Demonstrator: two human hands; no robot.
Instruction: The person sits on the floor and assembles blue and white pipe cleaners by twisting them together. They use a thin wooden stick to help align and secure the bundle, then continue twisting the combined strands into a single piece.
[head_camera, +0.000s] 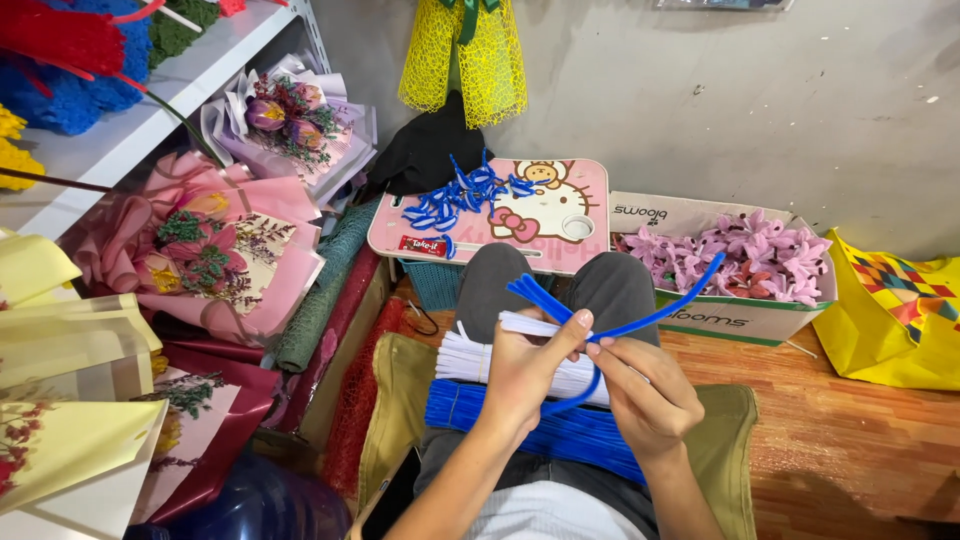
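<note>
here the left hand (525, 365) and right hand (645, 395) meet over the lap, both closed on a blue pipe cleaner (620, 325); the left pinches its folded end between thumb and fingers, seemingly to keep the bend tight, while the right grips the stem below so the free end can swing up toward the box of purple flowers (745, 255). a white pipe cleaner bundle (470, 358) and a blue pipe cleaner bundle (540, 430) lie across the lap just under the hands, within easy reach. beyond the knees a pink lap tray (575, 200) carries bent blue pieces (465, 195) at its left edge, its right part bare. wrapped bouquets (215, 250) crowd the left side; the wooden floor (850, 430) at right offers open room
</note>
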